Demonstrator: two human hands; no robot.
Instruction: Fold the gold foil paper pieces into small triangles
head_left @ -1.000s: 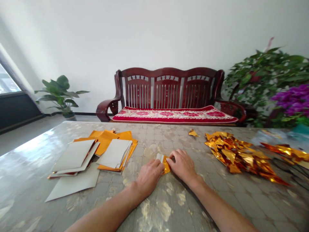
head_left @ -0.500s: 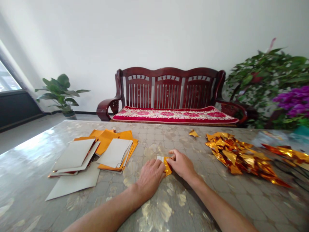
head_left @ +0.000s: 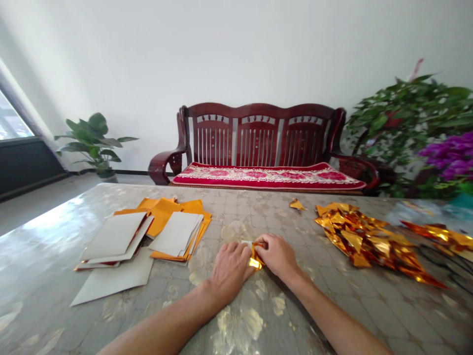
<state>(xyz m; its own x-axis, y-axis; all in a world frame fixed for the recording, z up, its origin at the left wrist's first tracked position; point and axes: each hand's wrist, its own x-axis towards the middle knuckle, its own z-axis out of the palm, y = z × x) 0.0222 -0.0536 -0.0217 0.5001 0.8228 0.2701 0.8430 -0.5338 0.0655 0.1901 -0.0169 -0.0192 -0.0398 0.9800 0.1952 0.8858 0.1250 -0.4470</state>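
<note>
Between my two hands, low in the middle of the table, lies a small piece of gold foil paper (head_left: 255, 263) with a pale whitish side showing at its far end. My left hand (head_left: 232, 266) rests over its left part, fingers bent and pressed on it against the table. At its right edge, my right hand (head_left: 276, 254) pinches the foil paper between thumb and fingers. My fingers hide much of the paper, so its exact folds cannot be made out.
To the left lie stacks of pale-backed sheets (head_left: 114, 236) and orange-gold sheets (head_left: 162, 222). A heap of folded gold foil pieces (head_left: 354, 236) covers the right side, with a single folded piece (head_left: 296, 204) behind. Black cable (head_left: 443, 261) and clear plastic (head_left: 414, 211) lie far right.
My right hand has shifted slightly, its fingers curling closer over the foil paper. The paper's right edge now stands raised, and less of its pale side shows. My left hand stays nearly in place.
</note>
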